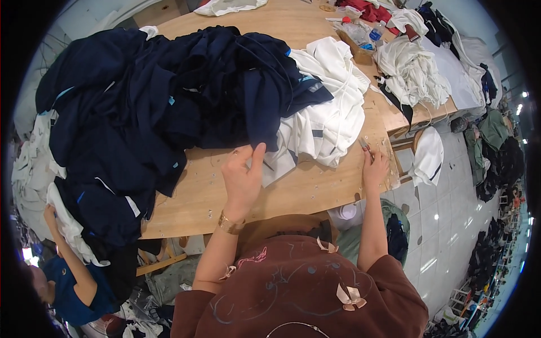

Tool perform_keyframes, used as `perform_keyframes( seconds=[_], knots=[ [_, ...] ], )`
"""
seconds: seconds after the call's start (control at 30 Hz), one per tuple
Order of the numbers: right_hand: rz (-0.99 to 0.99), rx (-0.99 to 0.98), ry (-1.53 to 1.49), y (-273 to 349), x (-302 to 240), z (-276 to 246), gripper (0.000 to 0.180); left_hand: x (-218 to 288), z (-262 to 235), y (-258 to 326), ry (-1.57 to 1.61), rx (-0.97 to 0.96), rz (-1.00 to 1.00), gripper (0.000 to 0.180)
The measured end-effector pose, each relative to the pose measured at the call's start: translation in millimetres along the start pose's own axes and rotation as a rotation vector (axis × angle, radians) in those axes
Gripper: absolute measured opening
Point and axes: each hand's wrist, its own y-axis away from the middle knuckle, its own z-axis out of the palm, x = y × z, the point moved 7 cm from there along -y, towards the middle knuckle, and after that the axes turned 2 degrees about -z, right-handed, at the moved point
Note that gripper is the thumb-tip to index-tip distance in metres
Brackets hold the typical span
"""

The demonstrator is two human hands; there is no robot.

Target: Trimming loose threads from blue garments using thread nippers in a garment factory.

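A large heap of navy garments (129,107) covers the left and middle of the wooden table (191,208). At its lower right edge my left hand (241,169) pinches a hanging corner of navy cloth (262,121) between thumb and fingers. White garments (344,107) lie bunched beside the navy heap, partly under it. Near the table's right edge my right hand (375,168) is closed around small thread snips (365,145), whose blades point up and away from me. The snips are apart from the cloth.
A cardboard box (358,50) with a bottle stands at the far right, beside piled white cloth (411,73). A white garment hangs over a stool (428,155) to the right. At the lower left another person (81,281) handles white cloth.
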Motion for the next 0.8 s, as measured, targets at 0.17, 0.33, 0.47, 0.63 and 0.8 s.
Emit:
perform_keyframes(
  seconds=[0.17,0.33,0.47,0.63,0.8],
  knots=[
    [0.139,0.105,-0.195,4,11,4,0.022,-25,32,15,1.401,-0.147,-0.81,0.024],
    [0.471,0.238,-0.926,6,-17,-19,0.016,-40,44,24,1.529,-0.175,-0.946,0.027],
    [0.747,-0.077,-1.772,6,-96,-30,0.014,-38,47,22,1.569,-0.216,-0.931,0.025],
    [0.571,-0.367,-1.964,12,-180,-57,0.013,-23,44,17,1.499,-0.239,-0.827,0.024],
    [0.183,-0.543,-1.641,16,-240,-95,0.013,-19,41,19,1.386,-0.197,-0.783,0.022]
  ],
)
